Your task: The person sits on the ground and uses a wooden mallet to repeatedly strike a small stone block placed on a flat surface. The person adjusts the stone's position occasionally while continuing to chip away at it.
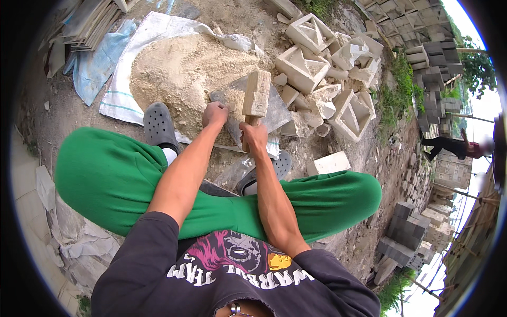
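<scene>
My right hand (pixel 254 135) is wrapped round the handle of a wooden mallet (pixel 257 94), its pale block head standing up beyond my fist. To its left, my left hand (pixel 215 114) is closed above the left part of a flat grey slab (pixel 275 110); whatever its fingers hold is hidden. The slab lies at the edge of a heap of sandy tan rubble (pixel 169 68), which is spread on a white woven sack (pixel 113 98). Both hands are between my bent knees, a short way apart.
Broken, pale hollow blocks (pixel 302 68) are piled to the right of the slab. A white block (pixel 328 163) lies near my right knee. Blue sheeting (pixel 97 71) and stacked boards (pixel 90 26) are at the far left. Grey blocks (pixel 404 232) and a person (pixel 449 147) are farther right.
</scene>
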Demonstrator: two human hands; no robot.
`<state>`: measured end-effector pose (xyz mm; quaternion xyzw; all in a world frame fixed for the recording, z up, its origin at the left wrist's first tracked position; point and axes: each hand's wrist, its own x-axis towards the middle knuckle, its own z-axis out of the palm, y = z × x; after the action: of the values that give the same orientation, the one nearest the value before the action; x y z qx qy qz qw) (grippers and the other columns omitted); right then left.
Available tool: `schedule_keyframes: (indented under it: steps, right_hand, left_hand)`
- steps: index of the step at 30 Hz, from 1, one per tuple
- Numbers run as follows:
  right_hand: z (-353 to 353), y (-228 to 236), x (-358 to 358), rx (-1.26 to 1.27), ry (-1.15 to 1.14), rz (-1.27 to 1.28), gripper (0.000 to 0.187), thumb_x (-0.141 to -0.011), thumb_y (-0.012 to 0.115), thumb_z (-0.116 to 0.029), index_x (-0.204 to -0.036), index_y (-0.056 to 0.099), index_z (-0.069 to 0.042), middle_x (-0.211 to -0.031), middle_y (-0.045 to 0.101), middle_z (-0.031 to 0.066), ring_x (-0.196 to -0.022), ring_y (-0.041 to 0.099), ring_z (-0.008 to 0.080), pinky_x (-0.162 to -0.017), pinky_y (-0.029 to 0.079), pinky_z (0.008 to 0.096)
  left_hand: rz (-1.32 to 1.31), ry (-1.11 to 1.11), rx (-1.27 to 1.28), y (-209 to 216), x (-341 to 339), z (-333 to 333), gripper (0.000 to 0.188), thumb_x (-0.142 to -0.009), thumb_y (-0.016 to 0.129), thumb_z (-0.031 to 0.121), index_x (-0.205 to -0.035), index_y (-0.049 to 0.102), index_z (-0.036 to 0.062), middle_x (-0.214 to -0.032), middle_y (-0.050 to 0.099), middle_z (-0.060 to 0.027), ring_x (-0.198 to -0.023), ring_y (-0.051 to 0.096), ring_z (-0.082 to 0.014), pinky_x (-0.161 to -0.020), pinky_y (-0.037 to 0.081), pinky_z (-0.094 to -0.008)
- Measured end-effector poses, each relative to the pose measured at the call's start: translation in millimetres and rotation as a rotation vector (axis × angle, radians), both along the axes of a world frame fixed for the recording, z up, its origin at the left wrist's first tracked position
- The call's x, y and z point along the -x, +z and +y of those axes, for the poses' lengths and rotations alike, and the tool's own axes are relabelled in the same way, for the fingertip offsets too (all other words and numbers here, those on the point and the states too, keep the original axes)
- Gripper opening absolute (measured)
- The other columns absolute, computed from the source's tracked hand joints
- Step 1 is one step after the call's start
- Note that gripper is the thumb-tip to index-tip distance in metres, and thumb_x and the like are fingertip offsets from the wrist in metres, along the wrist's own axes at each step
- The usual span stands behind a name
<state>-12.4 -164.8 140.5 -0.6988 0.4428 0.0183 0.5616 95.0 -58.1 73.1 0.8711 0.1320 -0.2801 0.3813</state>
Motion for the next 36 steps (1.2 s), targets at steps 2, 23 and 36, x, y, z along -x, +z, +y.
schedule_keyframes:
  steps: [2, 23, 36]
  right_hand:
    - [-3, 25, -10, 0.035, 0.015, -0.06, 0.022, -0.073, 0.071, -0.019, -0.078, 0.066, 0.002, -0.067, 0.067, 0.0109, -0.054, 0.064, 0.0171, -0.053, 0.051, 0.0345]
    - [-7, 29, -22, 0.296, 0.084, -0.11, 0.027, -0.072, 0.074, -0.021, -0.082, 0.067, 0.003, -0.076, 0.07, 0.0211, -0.07, 0.07, 0.0335, -0.064, 0.053, 0.042]
    - [1, 43, -28, 0.277, 0.127, -0.103, 0.026, -0.071, 0.074, -0.024, -0.072, 0.067, 0.001, -0.059, 0.064, 0.0094, -0.052, 0.06, 0.0174, -0.053, 0.049, 0.0377]
  left_hand:
    - [-0.023, -0.015, 0.006, -1, 3, 5, 0.023, -0.083, 0.075, 0.037, -0.091, 0.077, 0.0152, -0.095, 0.075, -0.0093, -0.091, 0.071, -0.0297, -0.079, 0.054, -0.0415]
    - [-0.12, -0.044, 0.046, 1, 1, 1, 0.023, -0.084, 0.072, 0.032, -0.093, 0.078, 0.0117, -0.087, 0.075, -0.0085, -0.082, 0.071, -0.0259, -0.074, 0.054, -0.0383]
    - [-0.134, -0.035, 0.1, 1, -2, -1, 0.025, -0.085, 0.072, 0.033, -0.097, 0.078, 0.0116, -0.093, 0.076, -0.0109, -0.087, 0.072, -0.0273, -0.078, 0.055, -0.0376]
